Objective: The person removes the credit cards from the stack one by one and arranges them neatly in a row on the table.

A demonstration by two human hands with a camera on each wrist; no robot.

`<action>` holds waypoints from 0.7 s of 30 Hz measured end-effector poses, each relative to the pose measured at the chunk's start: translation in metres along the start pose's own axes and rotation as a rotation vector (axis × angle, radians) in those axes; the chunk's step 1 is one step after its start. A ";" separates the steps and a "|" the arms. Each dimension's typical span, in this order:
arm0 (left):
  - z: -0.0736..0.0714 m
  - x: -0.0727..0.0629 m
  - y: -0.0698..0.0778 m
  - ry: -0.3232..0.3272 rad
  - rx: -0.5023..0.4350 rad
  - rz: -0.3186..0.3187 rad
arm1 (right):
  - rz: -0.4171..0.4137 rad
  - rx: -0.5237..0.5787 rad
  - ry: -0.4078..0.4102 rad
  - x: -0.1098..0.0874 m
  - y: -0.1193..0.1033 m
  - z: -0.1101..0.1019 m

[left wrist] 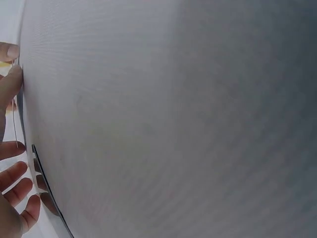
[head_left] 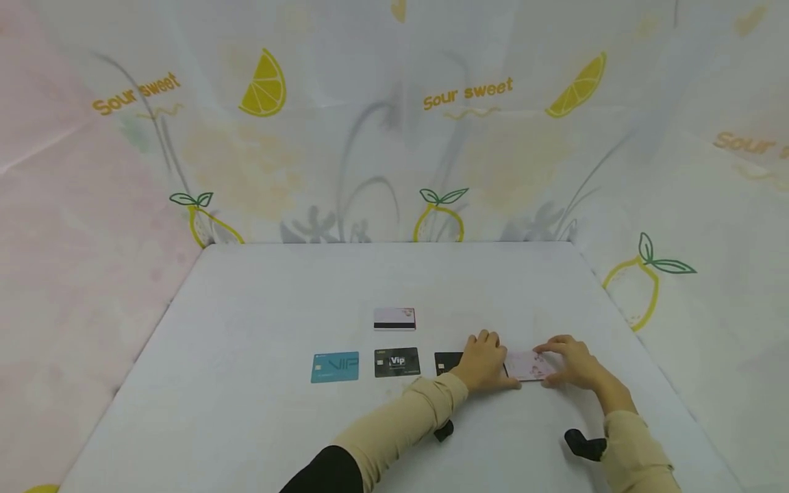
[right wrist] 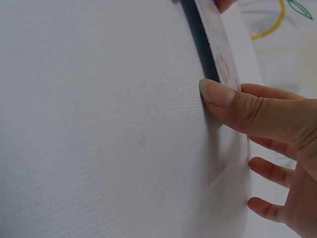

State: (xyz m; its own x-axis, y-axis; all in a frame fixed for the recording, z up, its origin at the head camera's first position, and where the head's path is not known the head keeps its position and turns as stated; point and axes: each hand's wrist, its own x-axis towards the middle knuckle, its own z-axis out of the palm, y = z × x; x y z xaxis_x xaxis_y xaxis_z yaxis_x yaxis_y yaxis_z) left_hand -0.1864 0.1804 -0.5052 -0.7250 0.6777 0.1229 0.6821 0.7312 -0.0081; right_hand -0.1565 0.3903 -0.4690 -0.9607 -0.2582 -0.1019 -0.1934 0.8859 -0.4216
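A pale pink card [head_left: 525, 365] with a floral print lies level at the right of the row, between both hands. My left hand [head_left: 483, 363] grips its left end, thumb at the near edge and fingers at the far edge. At its right end, my right hand [head_left: 576, 366] pinches the card, thumb on the near edge. In the right wrist view the pink card [right wrist: 222, 54] shows edge-on, a dark band under it; I cannot tell whether that is shadow. Beside the left hand is a black card [head_left: 447, 361], partly hidden by that hand.
Left along the row lie a black "Vip" card [head_left: 397, 362] and a blue VIP card [head_left: 335, 368]. Behind them is a white card [head_left: 394, 319] with a dark stripe. All rest on a white table [head_left: 246, 294], with lemon-printed sheets around its back and sides.
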 end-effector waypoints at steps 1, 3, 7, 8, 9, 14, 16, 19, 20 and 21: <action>0.000 -0.001 0.000 0.002 -0.001 0.002 | 0.000 -0.003 0.003 -0.001 0.000 0.001; 0.000 -0.001 0.000 0.004 -0.002 0.007 | 0.003 -0.008 0.006 -0.002 0.001 0.002; 0.000 -0.003 0.001 0.009 -0.003 0.017 | -0.008 -0.011 0.014 -0.005 0.002 0.004; 0.000 -0.003 0.001 0.007 -0.002 0.017 | -0.013 -0.009 0.019 -0.005 0.002 0.004; 0.000 -0.003 0.000 0.010 0.001 0.018 | -0.017 -0.008 0.024 -0.006 0.003 0.004; 0.001 -0.003 -0.001 0.029 0.015 0.025 | -0.019 -0.005 0.038 -0.007 0.003 0.005; 0.002 -0.004 -0.002 0.033 0.008 0.028 | -0.013 -0.005 0.037 -0.007 0.003 0.006; 0.003 -0.004 -0.004 0.032 -0.015 0.031 | -0.012 -0.008 0.038 -0.007 0.003 0.005; 0.003 -0.004 -0.005 0.030 -0.026 0.031 | -0.012 -0.006 0.040 -0.007 0.002 0.005; 0.004 -0.004 -0.006 0.030 -0.037 0.032 | -0.014 -0.006 0.042 -0.007 0.002 0.005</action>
State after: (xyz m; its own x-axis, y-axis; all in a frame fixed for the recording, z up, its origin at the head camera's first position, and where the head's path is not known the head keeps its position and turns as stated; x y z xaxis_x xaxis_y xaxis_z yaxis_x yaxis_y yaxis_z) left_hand -0.1878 0.1735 -0.5092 -0.7002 0.6973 0.1534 0.7080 0.7058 0.0238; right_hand -0.1493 0.3919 -0.4740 -0.9654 -0.2541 -0.0586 -0.2076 0.8848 -0.4173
